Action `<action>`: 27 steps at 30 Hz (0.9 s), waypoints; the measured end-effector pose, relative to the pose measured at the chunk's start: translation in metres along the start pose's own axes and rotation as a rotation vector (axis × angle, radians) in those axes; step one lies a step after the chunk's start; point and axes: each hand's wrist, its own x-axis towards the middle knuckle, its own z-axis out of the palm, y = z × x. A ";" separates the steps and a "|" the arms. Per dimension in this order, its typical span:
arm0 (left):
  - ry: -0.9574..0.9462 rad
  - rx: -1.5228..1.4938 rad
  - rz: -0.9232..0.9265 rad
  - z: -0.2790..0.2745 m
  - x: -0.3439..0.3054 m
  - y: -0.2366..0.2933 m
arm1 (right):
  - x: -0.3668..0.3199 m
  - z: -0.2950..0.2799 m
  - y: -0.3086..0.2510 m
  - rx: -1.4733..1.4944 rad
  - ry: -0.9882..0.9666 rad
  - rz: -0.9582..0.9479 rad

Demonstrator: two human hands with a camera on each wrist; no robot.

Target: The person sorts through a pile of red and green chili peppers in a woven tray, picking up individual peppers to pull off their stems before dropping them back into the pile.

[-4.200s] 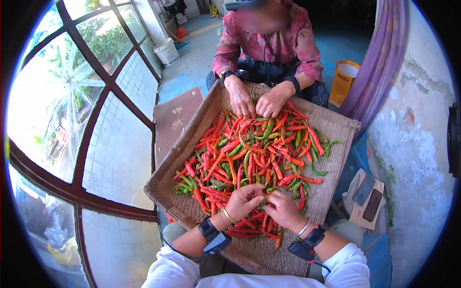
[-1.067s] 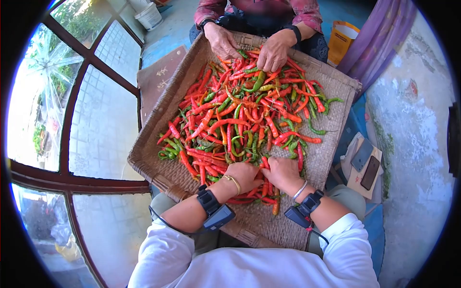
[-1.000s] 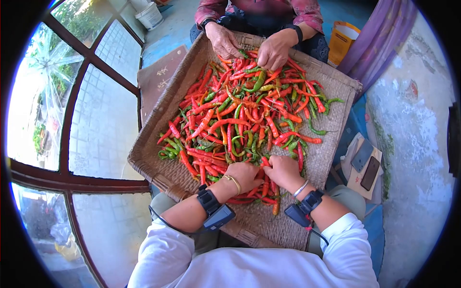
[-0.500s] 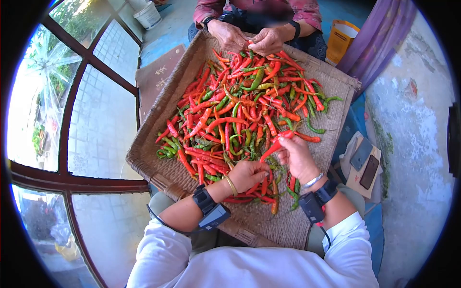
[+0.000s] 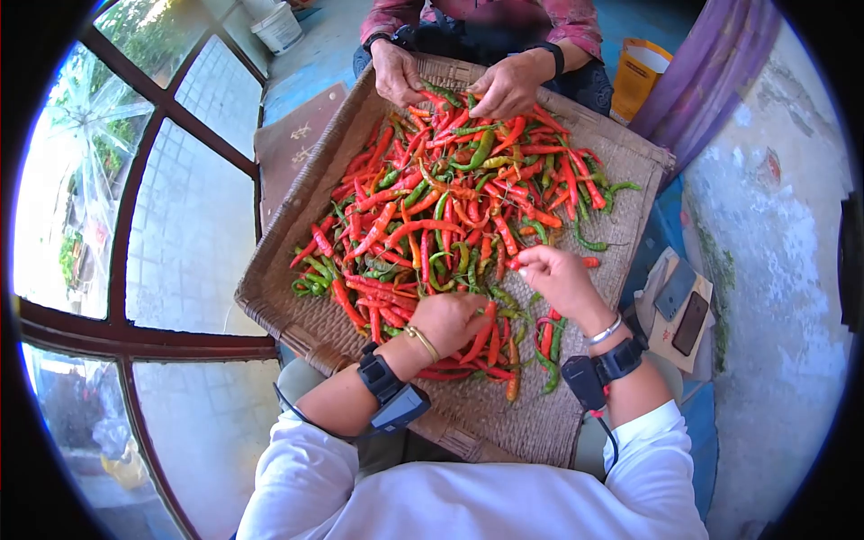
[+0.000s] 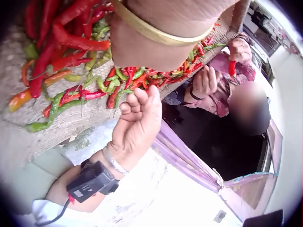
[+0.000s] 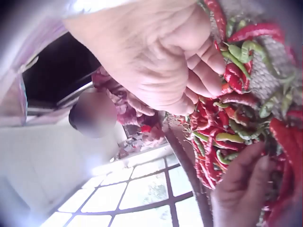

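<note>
Red and green peppers (image 5: 436, 229) lie heaped in a woven tray (image 5: 540, 432). The left hand (image 5: 450, 322) is over the near part of the heap, beside a red pepper (image 5: 487, 328); its thumb and a finger look nearly straight in the right wrist view, and no pepper shows clearly held. Farther right, the right hand (image 5: 560, 277) hovers with loosely bent fingers, its tips by a bit of red pepper (image 5: 515, 263). The left wrist view shows no pepper inside the right hand (image 6: 136, 125).
Across the tray, another person's hands (image 5: 508, 85) handle peppers at the far edge. Two phones (image 5: 691, 322) lie on the right beside the tray. A window (image 5: 193, 225) stands on the left, a yellow bag (image 5: 640, 79) and a purple curtain (image 5: 715, 81) at the back right.
The red pepper that stretched between both hands is no longer there. The left hand has shifted slightly left, the right hand slightly right. The other person's hands have parted.
</note>
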 end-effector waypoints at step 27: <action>0.437 0.503 -0.001 -0.038 0.007 -0.022 | -0.014 0.036 -0.014 0.021 0.045 -0.069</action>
